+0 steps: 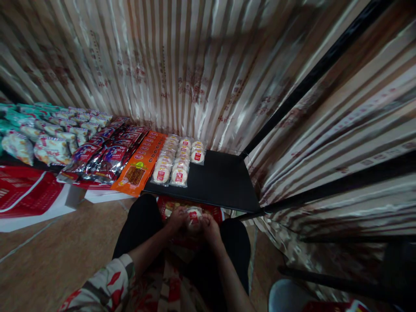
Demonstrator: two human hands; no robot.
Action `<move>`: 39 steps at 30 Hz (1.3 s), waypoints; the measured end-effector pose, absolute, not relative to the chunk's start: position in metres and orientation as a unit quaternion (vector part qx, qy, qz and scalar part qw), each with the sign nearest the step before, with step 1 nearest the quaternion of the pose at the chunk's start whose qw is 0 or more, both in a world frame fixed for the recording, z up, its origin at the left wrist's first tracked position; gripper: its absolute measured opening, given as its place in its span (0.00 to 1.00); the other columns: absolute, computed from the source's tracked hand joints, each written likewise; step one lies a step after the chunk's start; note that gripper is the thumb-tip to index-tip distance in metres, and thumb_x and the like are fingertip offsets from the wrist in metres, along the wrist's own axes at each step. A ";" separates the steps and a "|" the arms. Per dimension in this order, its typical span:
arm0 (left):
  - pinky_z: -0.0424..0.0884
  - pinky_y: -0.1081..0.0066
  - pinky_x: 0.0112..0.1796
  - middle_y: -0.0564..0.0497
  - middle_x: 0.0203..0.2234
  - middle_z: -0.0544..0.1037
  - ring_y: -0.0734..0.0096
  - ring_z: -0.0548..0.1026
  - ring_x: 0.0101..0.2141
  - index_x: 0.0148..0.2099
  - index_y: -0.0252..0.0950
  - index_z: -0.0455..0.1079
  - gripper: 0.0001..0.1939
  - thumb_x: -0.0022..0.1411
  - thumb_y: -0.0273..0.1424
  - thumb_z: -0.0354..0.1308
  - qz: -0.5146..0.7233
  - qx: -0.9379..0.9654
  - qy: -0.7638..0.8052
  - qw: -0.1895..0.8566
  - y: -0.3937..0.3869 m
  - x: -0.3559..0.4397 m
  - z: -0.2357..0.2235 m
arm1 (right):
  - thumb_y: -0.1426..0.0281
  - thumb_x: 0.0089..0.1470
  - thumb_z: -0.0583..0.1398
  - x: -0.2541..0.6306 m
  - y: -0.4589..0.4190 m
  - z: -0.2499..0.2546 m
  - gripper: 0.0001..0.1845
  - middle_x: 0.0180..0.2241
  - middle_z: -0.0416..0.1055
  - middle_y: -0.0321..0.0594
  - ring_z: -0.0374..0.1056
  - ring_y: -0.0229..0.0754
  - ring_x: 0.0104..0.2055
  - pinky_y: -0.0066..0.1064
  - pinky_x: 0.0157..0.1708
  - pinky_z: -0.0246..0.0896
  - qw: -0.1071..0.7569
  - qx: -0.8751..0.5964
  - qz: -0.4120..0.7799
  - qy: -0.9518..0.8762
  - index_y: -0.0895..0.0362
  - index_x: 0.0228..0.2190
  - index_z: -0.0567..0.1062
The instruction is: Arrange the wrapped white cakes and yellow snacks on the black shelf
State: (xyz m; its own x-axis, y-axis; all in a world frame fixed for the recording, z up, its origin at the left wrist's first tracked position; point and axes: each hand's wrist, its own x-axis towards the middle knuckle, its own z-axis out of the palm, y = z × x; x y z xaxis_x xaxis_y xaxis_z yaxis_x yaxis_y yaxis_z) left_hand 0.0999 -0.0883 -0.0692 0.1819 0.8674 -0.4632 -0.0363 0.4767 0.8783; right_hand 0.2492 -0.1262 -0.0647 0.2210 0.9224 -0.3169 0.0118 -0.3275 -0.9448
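Low in front of me, between my knees, my left hand and my right hand hold a clear packet of round white crackers with a red label. The left fingers close on its left side, the right ones on its right edge. Beneath the hands lies a red bag, its contents partly hidden. Just beyond, on the black shelf, matching cracker packets lie overlapped in two long rows, with a shorter row on their right.
Left of the crackers lie orange snack bags, dark red packets and white packets. A red carton stands on the floor at left. Black frame bars and a striped curtain bound the back and right. A pale container sits lower right.
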 end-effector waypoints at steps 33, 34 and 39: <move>0.60 0.77 0.23 0.57 0.22 0.68 0.79 0.64 0.21 0.33 0.34 0.64 0.08 0.50 0.31 0.56 0.350 0.502 0.476 0.632 -0.101 0.093 -0.015 | 0.59 0.33 0.67 0.259 -0.115 0.015 0.36 0.30 0.73 0.36 0.71 0.42 0.32 0.33 0.34 0.66 0.470 -0.582 0.528 -0.402 0.56 0.46 0.66; 0.60 0.77 0.23 0.57 0.21 0.68 0.79 0.64 0.21 0.33 0.34 0.63 0.08 0.50 0.31 0.56 0.360 0.496 0.480 0.628 -0.100 0.093 -0.014 | 0.59 0.33 0.67 0.258 -0.115 0.014 0.36 0.30 0.73 0.36 0.71 0.42 0.32 0.33 0.34 0.66 0.478 -0.583 0.532 -0.386 0.56 0.46 0.66; 0.61 0.78 0.23 0.56 0.22 0.69 0.78 0.65 0.22 0.33 0.33 0.63 0.07 0.51 0.31 0.55 0.392 0.469 0.500 0.613 -0.094 0.093 -0.012 | 0.57 0.32 0.68 0.248 -0.114 0.003 0.33 0.30 0.74 0.37 0.71 0.39 0.29 0.29 0.31 0.65 0.492 -0.576 0.554 -0.347 0.58 0.41 0.68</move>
State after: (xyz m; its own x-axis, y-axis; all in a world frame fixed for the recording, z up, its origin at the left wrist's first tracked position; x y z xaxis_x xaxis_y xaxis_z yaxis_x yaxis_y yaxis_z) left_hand 0.0928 -0.0939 -0.0116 0.1923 0.9501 -0.2455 -0.0125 0.2525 0.9675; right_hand 0.2479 -0.1137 0.0029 0.1463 0.9437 -0.2967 -0.1453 -0.2762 -0.9501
